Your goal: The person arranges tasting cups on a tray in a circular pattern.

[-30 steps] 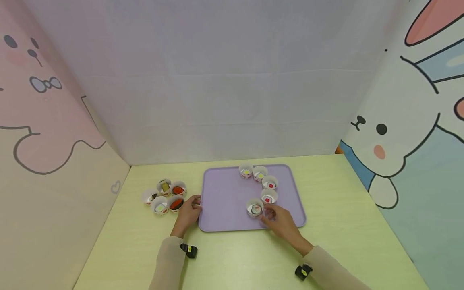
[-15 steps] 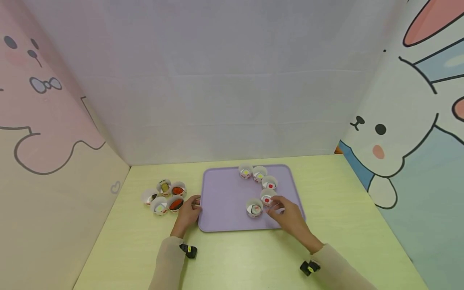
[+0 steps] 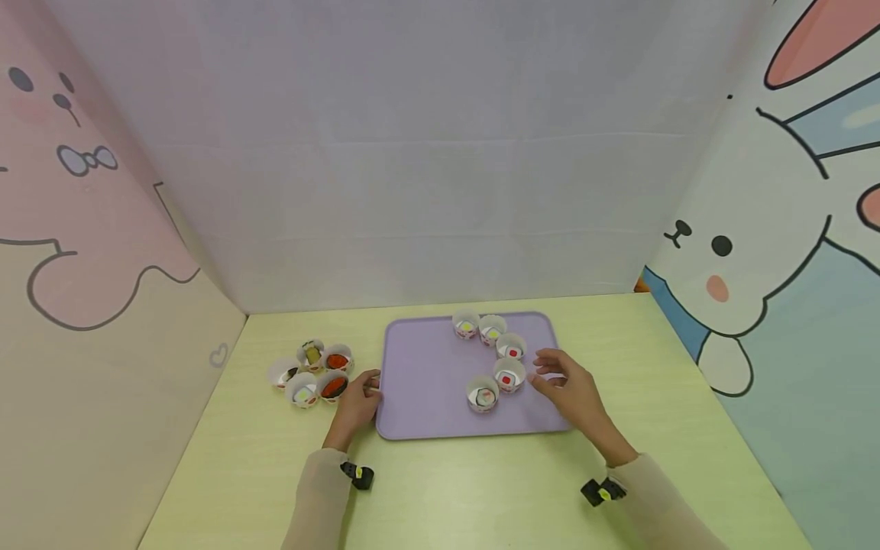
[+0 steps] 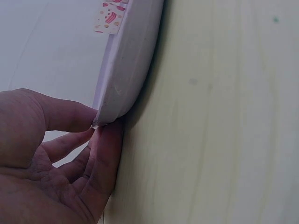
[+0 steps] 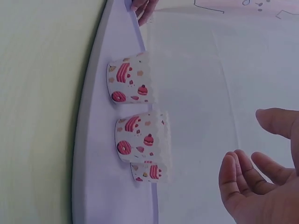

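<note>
A lilac tray (image 3: pixel 428 382) lies on the table, and my left hand (image 3: pixel 356 406) pinches its left edge. In the left wrist view the thumb is on the tray's rim (image 4: pixel 117 79) with fingers beneath. Several paper cups stand in a curved row on the tray's right half. Nearest are a cup with a white roll piece (image 3: pixel 483 395) and a cup with a red-centred piece (image 3: pixel 509 375). My right hand (image 3: pixel 574 396) hovers over the tray's right edge, holding nothing. Its fingers are loosely bent and apart from the cups, whose cake-printed sides (image 5: pixel 138 137) show in the right wrist view.
Left of the tray, several more paper cups stand clustered, with a red-topped piece (image 3: pixel 334 387), a yellow-brown piece (image 3: pixel 313 355) and others. At the tray's back stand two yellow-centred cups (image 3: pixel 466 325). Printed cloth walls (image 3: pixel 440 191) enclose the table (image 3: pixel 454 489).
My right hand has moved away from the roll cup, past the red-centred cup beside it, then right and clear of both. My left hand stays at the tray's edge.
</note>
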Tool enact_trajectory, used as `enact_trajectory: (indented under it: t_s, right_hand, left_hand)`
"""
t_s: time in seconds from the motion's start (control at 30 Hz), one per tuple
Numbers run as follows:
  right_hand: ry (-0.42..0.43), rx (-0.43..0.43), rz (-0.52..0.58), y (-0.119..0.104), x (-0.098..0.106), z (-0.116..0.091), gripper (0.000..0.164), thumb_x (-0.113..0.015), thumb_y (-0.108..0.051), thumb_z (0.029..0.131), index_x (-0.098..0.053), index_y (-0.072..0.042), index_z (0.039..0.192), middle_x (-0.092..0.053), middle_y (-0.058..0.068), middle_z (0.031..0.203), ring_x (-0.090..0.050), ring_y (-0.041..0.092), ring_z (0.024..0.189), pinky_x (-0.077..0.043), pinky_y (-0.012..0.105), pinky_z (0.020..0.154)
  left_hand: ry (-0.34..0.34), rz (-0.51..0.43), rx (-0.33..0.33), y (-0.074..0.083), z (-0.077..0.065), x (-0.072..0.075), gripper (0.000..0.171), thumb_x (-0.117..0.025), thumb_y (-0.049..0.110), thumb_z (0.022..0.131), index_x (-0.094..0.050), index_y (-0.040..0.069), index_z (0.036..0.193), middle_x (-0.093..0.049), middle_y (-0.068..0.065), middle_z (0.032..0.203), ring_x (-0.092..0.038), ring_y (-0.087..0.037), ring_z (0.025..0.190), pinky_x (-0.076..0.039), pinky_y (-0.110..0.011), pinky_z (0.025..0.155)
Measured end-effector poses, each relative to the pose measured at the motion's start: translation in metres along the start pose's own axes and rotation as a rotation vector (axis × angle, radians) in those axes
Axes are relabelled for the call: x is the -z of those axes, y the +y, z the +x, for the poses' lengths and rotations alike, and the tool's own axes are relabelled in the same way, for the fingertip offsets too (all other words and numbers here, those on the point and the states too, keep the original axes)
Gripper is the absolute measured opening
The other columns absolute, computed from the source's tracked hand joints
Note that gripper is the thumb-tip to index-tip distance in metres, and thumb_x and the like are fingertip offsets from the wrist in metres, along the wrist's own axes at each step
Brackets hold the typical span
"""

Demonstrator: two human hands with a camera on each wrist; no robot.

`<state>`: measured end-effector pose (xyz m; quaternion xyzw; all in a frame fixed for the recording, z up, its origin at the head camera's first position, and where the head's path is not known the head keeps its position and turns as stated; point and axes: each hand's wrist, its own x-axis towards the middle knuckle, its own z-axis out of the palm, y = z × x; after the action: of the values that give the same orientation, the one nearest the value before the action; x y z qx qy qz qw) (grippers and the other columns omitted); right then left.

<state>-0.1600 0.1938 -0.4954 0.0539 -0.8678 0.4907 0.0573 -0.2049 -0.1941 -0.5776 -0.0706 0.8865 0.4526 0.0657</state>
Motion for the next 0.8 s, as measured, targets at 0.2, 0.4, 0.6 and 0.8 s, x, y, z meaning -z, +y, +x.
enact_trajectory:
  t_s: [0.2,0.4,0.6,0.8]
  right_hand:
    - [0.002,-0.036,0.052,0.014,0.017,0.006,0.05,-0.067,-0.023,0.093,-0.049,-0.007,0.138,-0.061,0.016,0.127,-0.06,0.032,0.115,-0.047,0.011,0.085]
    - [0.012,-0.119,0.145,0.036,0.03,0.014,0.055,-0.064,-0.012,0.094,-0.042,-0.007,0.144,-0.053,0.02,0.137,-0.056,0.036,0.121,-0.048,0.01,0.083]
    - [-0.021,-0.188,0.092,0.053,0.038,0.021,0.061,-0.063,-0.009,0.095,-0.035,-0.006,0.148,-0.047,0.023,0.143,-0.051,0.04,0.128,-0.053,0.03,0.092]
    - [-0.096,-0.275,0.07,0.071,0.043,0.029,0.065,-0.062,-0.011,0.095,-0.03,-0.004,0.152,-0.041,0.025,0.148,-0.045,0.043,0.134,-0.048,0.049,0.101]
  left_hand:
    - [0.001,0.0,-0.007,0.0,0.0,0.0,0.049,-0.057,0.004,0.089,-0.054,0.006,0.137,-0.063,-0.013,0.117,-0.061,-0.02,0.096,-0.052,-0.033,0.079]
    - [-0.002,0.0,-0.007,-0.001,0.001,0.001,0.048,-0.057,0.005,0.089,-0.054,0.006,0.137,-0.063,-0.013,0.117,-0.061,-0.021,0.096,-0.052,-0.033,0.077]
    - [-0.002,0.003,-0.005,0.0,0.001,0.001,0.048,-0.057,0.005,0.089,-0.054,0.007,0.137,-0.063,-0.013,0.118,-0.061,-0.021,0.097,-0.052,-0.033,0.077]
    - [-0.004,-0.006,-0.004,-0.002,0.0,0.0,0.048,-0.057,0.005,0.089,-0.054,0.006,0.137,-0.063,-0.013,0.117,-0.061,-0.021,0.096,-0.052,-0.033,0.077]
